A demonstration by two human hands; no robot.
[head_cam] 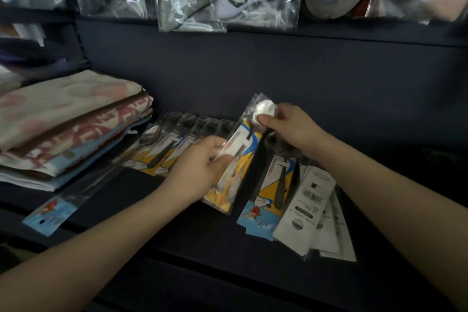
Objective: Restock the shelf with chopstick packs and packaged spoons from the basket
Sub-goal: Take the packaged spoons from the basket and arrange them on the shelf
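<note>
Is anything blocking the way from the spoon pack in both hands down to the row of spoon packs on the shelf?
Nothing visible does. The spoon pack, pinched by left hand and right hand, hangs right beside the row of spoon packs, over dark packs on the shelf.

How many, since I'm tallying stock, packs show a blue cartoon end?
2. One pack lies alone at the shelf's left front edge; another pack lies just right of the held pack, beside white barcode packs. Overlapping packs may hide more.
</note>
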